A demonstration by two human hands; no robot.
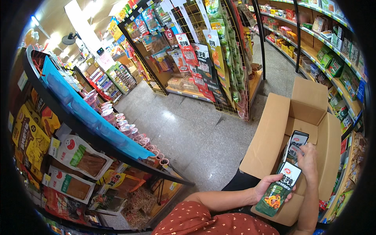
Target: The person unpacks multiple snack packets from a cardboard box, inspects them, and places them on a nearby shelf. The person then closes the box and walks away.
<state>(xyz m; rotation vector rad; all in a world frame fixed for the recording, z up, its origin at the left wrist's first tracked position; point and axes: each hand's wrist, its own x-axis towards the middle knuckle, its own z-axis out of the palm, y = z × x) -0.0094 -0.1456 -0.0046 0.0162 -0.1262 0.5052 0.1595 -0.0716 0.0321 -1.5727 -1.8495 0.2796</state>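
Observation:
A green snack packet [274, 198] with a white top lies in my left hand [265, 186], thumb across its front and fingertips showing at its far edge. It may be a stack; the packets behind it are hidden. My right hand [308, 161] reaches into an open cardboard box [327, 158], its fingers bent around the edge of black-and-white snack packets [296, 144]. These stand close together by the box's left wall. The right fingertips are partly hidden, but they appear to pinch a packet.
To my left stands a shelf with a dark curved rim [88, 132], bagged snacks [83, 157] and pink cups [126, 127]. Ahead is a wire rack [235, 76] of hanging packets. Stocked shelves [332, 63] run along the right. Grey tiled floor [176, 123] lies between them.

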